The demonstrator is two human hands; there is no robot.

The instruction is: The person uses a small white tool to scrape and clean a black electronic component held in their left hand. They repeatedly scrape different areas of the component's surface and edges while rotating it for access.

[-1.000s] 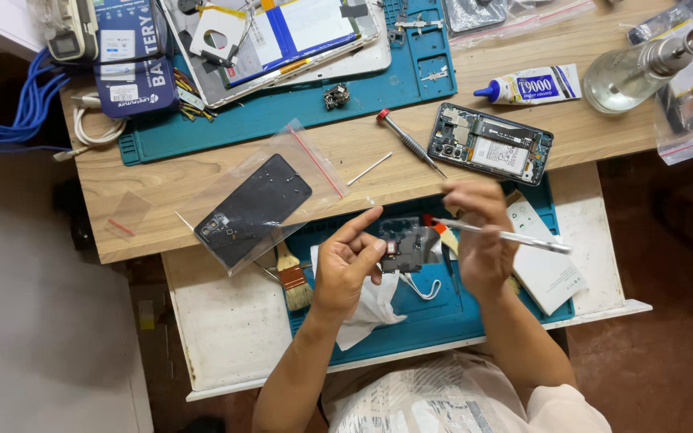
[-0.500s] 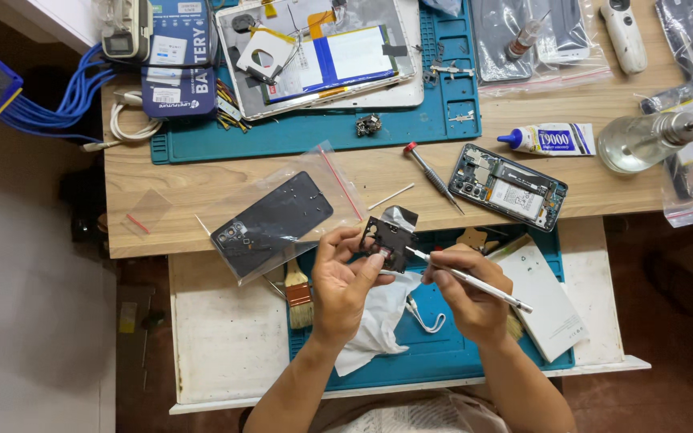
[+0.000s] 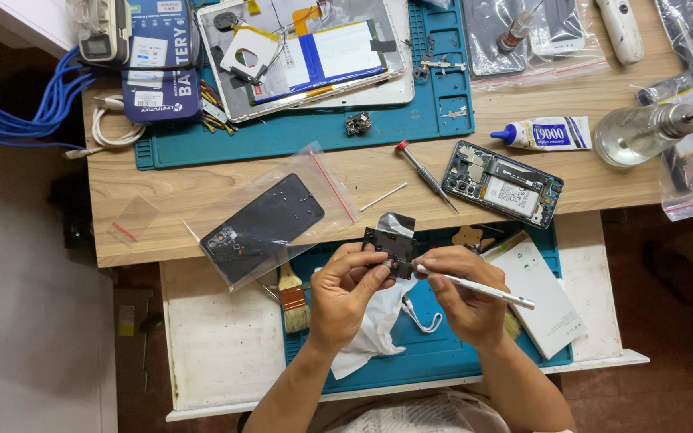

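The left hand (image 3: pixel 346 293) pinches the lower edge of a small dark phone part (image 3: pixel 391 240) between thumb and fingertips, holding it upright above the blue mat (image 3: pixel 443 357) in the pulled-out white drawer (image 3: pixel 218 345). The right hand (image 3: pixel 463 293) is closed around a slim silver tool (image 3: pixel 475 286), its tip touching the base of the part; the two hands nearly meet there. What kind of tip the tool has is too small to tell.

Under the left wrist lies a crumpled white cloth (image 3: pixel 374 333), and a brush (image 3: pixel 290 293) rests at the mat's left edge. A white box (image 3: pixel 547 309) sits at the mat's right edge, by the drawer's right rim. The drawer's left part shows bare white surface.

On the wooden worktop (image 3: pixel 162 208), near its front edge, a clear bag holds a black phone back cover (image 3: pixel 262 228). To the right lie a red-capped screwdriver (image 3: pixel 423 172) and an opened phone (image 3: pixel 503 184) with its insides showing. Behind that phone lies a white glue tube (image 3: pixel 543 134) with a blue nozzle, and a clear glass bottle (image 3: pixel 643 132) stands near the right edge.

At the back, a larger blue mat (image 3: pixel 298 132) carries a disassembled tablet (image 3: pixel 314 52), cut off at the top. Dark blue battery boxes (image 3: pixel 158 60) stand at the back left corner, beside blue cables (image 3: pixel 26 112) trailing off the left edge. Bagged items at the back right are partly cut off.
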